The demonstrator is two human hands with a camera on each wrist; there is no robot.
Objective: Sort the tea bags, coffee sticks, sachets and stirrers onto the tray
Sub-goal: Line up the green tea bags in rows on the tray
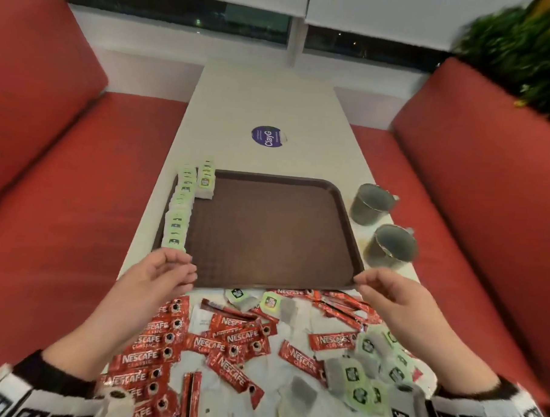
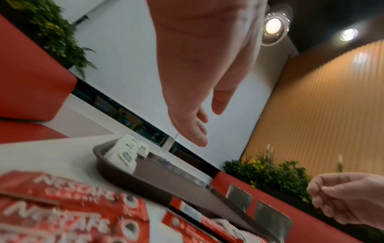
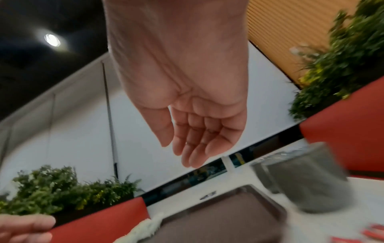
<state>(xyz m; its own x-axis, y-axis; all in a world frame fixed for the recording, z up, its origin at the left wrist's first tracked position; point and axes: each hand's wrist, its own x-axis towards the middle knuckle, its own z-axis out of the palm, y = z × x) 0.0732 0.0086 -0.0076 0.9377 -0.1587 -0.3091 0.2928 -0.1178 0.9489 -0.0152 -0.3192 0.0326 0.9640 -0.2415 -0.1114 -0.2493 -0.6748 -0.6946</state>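
Observation:
A brown tray (image 1: 272, 230) lies on the white table (image 1: 265, 107), with a row of green-tagged tea bags (image 1: 181, 204) along its left edge. Nearer me lie several red coffee sticks (image 1: 154, 341) and loose tea bags (image 1: 367, 379) in a heap. My left hand (image 1: 170, 273) hovers at the tray's near left corner, fingers relaxed, holding nothing. My right hand (image 1: 380, 285) hovers at the near right corner, also empty. The left wrist view shows the left hand (image 2: 197, 128) above the tray (image 2: 166, 177). The right wrist view shows the right hand's (image 3: 193, 143) bare palm.
Two grey metal mugs (image 1: 374, 203) (image 1: 392, 245) stand right of the tray, close to my right hand. A round purple sticker (image 1: 268, 136) marks the far tabletop. Red bench seats (image 1: 63, 199) flank the table, with green plants (image 1: 526, 46) behind the right one.

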